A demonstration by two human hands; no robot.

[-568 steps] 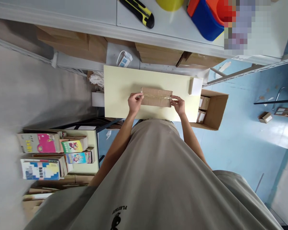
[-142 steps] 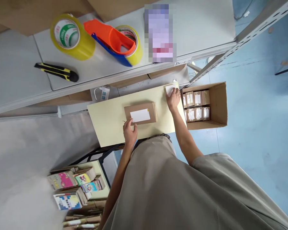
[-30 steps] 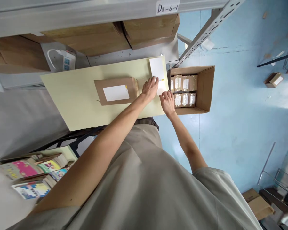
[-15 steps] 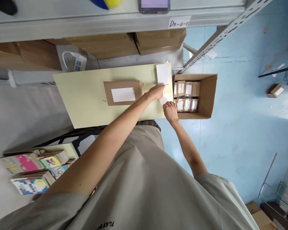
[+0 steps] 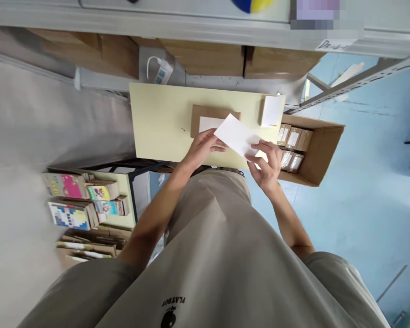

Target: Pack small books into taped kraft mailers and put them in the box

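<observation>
Currently I log the white sheet [image 5: 237,135] above the table [image 5: 160,118], between left hand [image 5: 202,148] and right hand [image 5: 266,167], partly covering the brown parcel [image 5: 207,111] in my view. Right hand: half curled, thumb and fingers pinching the sheet's right end. Left hand: fingers loosely curled, tips at the sheet's opposite corner; I cannot tell whether they grip it.
</observation>
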